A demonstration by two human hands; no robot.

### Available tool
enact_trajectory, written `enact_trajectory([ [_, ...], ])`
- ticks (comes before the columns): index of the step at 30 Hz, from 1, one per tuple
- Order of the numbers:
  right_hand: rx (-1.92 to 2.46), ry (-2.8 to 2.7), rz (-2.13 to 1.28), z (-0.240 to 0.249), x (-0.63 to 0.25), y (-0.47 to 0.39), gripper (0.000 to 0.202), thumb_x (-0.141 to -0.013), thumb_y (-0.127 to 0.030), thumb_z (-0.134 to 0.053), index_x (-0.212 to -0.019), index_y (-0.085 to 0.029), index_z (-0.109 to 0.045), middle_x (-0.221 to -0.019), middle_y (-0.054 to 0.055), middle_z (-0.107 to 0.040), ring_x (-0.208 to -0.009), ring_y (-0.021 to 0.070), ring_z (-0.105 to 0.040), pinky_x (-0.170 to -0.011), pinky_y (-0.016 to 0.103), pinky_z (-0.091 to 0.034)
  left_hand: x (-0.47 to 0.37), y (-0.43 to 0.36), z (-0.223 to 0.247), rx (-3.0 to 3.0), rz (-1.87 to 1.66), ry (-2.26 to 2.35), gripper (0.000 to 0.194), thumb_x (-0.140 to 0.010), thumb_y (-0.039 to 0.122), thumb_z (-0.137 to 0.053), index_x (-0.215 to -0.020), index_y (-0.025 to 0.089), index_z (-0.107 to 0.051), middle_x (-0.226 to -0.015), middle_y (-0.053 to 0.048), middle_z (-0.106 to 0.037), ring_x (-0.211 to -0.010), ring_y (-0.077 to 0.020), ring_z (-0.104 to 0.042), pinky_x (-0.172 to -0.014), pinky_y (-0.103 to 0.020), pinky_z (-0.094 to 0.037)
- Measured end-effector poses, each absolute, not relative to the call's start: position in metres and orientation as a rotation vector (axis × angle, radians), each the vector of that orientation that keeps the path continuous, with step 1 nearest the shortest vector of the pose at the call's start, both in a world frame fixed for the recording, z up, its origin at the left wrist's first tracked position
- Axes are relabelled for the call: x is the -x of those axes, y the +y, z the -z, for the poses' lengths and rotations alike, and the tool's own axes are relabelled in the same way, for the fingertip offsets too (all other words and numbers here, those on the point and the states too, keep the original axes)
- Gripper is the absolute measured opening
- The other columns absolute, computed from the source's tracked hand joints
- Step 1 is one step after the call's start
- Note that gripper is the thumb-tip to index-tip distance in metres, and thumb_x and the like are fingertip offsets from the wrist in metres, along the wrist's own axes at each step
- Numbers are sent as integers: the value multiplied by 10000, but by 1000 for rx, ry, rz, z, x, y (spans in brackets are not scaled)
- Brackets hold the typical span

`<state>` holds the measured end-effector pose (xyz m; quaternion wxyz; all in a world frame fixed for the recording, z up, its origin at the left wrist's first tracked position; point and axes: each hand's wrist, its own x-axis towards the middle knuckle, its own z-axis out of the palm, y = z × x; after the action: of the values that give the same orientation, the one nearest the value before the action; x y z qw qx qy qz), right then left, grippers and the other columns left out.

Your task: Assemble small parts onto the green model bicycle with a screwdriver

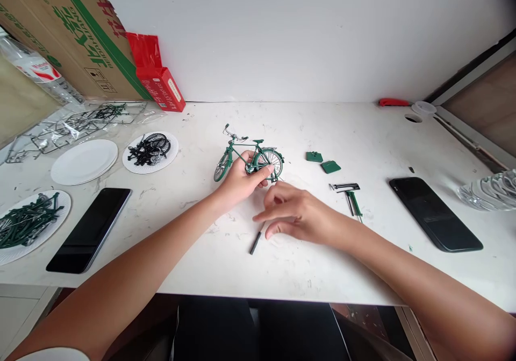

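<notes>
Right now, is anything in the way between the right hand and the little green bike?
Only the left hand, holding the bike near its back wheel, partly covers it. Nothing else visible stands between the right hand and the bike.

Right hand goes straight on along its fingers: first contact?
The right hand points left, so probably the left forearm. Height is unclear; it might pass over. The slim black-ended rod shows just below that line; can't tell if the fingers touch it.
</notes>
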<state>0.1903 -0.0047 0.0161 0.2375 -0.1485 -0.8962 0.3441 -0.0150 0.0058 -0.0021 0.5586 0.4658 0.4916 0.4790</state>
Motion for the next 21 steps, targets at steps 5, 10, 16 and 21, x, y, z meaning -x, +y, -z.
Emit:
enact_trajectory([
  [5,333,-2629,-799,-4,-178,-25,134,-1035,-217,-704,-1039,-245,-836,-1002,58,-681,-915,194,-609,-662,328,-495,14,5,2,-1101,-1109,1172,409,-873,419,-845,-1052,214,-540,-919,1,-690,-709,-94,-647,-748,-270,-556],
  [10,297,-2535,-668,-11,-174,-27,192,-1067,-117,-587,-1034,-205,-756,-993,72,-709,-921,210,-624,-728,354,-548,15,4,3,-1180,-1097,1179,412,-872,428,-840,-1068,221,-542,-912,14,-673,-710,-101,-644,-749,-278,-553],
  [16,575,-2005,-588,-23,-195,1,295,-1090,-248,-608,-1381,-293,-629,-1057,73,-696,-927,220,-688,-813,419,-636,13,5,4,-1203,-1105,1169,380,-885,436,-814,-1053,221,-550,-1006,-18,-681,-784,-121,-651,-760,-284,-555],
  [21,708,-1850,-557,-15,-206,20,227,-1088,-370,-619,-1294,-315,-696,-1128,89,-674,-944,234,-715,-763,438,-677,12,5,5,-1197,-1103,1172,389,-873,436,-823,-1073,220,-569,-1140,-45,-687,-835,-118,-659,-780,-288,-572],
])
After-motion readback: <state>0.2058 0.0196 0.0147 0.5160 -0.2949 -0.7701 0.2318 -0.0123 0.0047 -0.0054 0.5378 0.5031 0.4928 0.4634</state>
